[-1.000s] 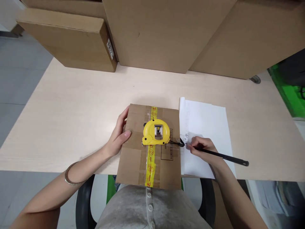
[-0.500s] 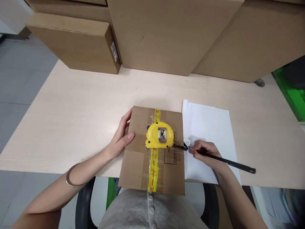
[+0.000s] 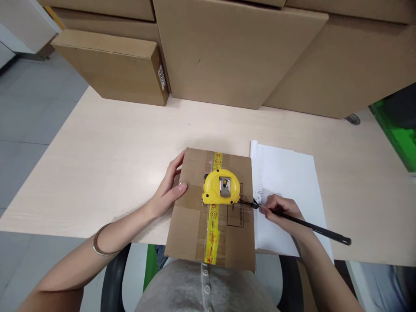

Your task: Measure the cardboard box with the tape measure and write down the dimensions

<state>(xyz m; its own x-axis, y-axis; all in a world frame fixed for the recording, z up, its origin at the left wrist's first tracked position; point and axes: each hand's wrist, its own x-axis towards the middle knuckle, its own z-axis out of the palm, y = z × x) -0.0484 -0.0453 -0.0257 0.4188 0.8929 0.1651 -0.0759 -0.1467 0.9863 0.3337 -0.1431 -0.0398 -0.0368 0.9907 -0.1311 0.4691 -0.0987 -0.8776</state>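
Observation:
A small cardboard box [image 3: 185,225], sealed with yellow printed tape [image 3: 212,238], overhangs the table's front edge. My left hand [image 3: 169,190] grips its left side, the thumb on the top face and the fingers along the side. On the box lies a yellow tape measure [image 3: 221,187] with a metal clip; its black wrist strap [image 3: 254,204] reaches over the box's right edge. My right hand [image 3: 282,212] is closed around a slim black pen [image 3: 320,227], resting on white paper [image 3: 286,173]. The pen's tip is hidden near the strap. Small dark marks run along the paper's left side.
Large cardboard boxes [image 3: 227,52] stand along the back of the table [image 3: 113,151], with a flatter carton [image 3: 110,71] at the back left. A chair armrest [image 3: 112,281] shows below the front edge. Something green [image 3: 394,138] is beyond the right edge.
The whole view has shifted slightly, so everything sits a little lower and to the right. Both hands keep their holds, and the box, tape measure and paper stay in the same arrangement.

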